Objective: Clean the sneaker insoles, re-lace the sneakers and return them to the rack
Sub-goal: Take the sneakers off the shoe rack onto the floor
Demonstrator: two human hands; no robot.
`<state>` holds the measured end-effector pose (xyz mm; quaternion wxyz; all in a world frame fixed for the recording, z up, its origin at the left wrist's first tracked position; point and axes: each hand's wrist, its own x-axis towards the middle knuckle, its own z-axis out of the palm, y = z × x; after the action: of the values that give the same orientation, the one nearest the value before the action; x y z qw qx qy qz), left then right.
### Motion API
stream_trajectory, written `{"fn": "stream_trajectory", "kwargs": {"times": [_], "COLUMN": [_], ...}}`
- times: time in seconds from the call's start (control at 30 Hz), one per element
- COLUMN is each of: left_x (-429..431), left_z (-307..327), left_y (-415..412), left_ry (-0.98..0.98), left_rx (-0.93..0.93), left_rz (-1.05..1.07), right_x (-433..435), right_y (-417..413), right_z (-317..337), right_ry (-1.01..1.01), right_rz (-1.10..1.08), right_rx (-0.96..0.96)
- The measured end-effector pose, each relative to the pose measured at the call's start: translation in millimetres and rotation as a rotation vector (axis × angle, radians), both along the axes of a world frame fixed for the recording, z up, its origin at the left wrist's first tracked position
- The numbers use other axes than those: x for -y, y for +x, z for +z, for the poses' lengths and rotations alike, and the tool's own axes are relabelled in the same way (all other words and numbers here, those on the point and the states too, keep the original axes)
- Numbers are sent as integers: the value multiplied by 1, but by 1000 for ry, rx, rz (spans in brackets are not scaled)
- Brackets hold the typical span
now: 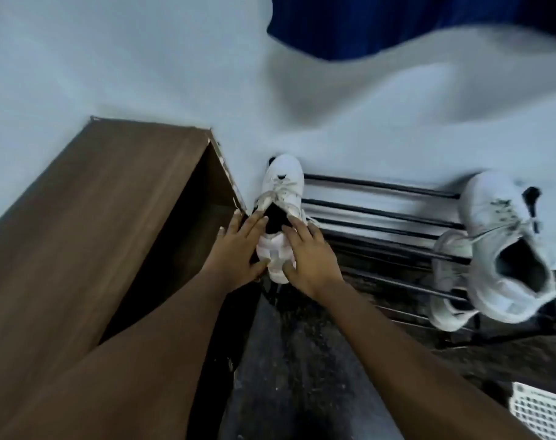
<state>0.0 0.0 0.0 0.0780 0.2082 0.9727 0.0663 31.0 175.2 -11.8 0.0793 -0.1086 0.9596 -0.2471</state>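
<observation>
**benchwatcher:** Watching from just behind. Left hand (238, 249) and right hand (311, 258) lie flat-fingered along either side of the sneaker (283, 182), thumbs against the heel, nothing curled round it. It sits at the far left end of the rack (381, 214), toe at 12 toward the wall (143, 74), laces in.

**lacegeek:** Setting it down or picking it up?

**benchwatcher:** Can't tell. My guess is setting it down. If so, I'd push from the heel straight toward 12 with even pressure from both palms, so the sole lands across two bars and doesn't drop a corner between them. No twisting. The toe looks close to the wall, but I can't see if it touches.

**lacegeek:** How much room is there?

**benchwatcher:** Tight at 9. The cabinet (95, 217) has its chipped corner edge just beside the left fingertips, so that hand should slide back toward 6, not out sideways. At 3 there are bare bars, so the right hand has the easier exit.

**lacegeek:** And the pair?

**benchwatcher:** The other sneaker (505, 249) is well apart at 3, tilted, heel hanging past the front bar, lace dangling. I'd say a bumped rack could tip it. A basket (540, 411) is on the floor at 5. A blue cloth (397, 23) hangs high at 1, too blurred to say more.
</observation>
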Motion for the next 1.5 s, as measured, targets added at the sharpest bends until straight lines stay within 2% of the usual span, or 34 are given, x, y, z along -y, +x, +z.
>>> {"fn": "stream_trajectory", "kwargs": {"times": [0.13, 0.23, 0.33, 0.5, 0.63, 0.83, 1.03, 1.13, 1.3, 1.5], "left_x": [18, 23, 24, 18, 15, 35, 84, 101, 132, 155], "left_z": [-43, -52, -55, -57, -51, -56, -102, -146, -245, -346], "left_y": [-16, -17, -21, -12, 20, 120, 221, 256, 280, 262], "left_ry": [300, 376, 466, 463, 490, 543, 482, 480, 499, 407], "left_rx": [-151, -230, -198, -385, -504, -453, -337, -305, -127, 87], "left_rz": [-80, -194, -210, -298, -305, -175, -83, -15, 89, 258], "right_x": [14, 18, 17, 19, 20, 40, 76, 92, 117, 147], "right_y": [-17, -15, -13, -5, 21, 110, 191, 219, 237, 208], "right_z": [-34, -49, -51, -60, -51, -60, -134, -183, -269, -335], "right_ry": [-78, -135, -229, -279, -292, -372, -392, -420, -389, -248], "right_rz": [-20, -7, -19, -27, -39, -75, 28, 151, 255, 319], "right_rx": [-180, -301, -366, -436, -585, -677, -760, -672, -385, 137]}}
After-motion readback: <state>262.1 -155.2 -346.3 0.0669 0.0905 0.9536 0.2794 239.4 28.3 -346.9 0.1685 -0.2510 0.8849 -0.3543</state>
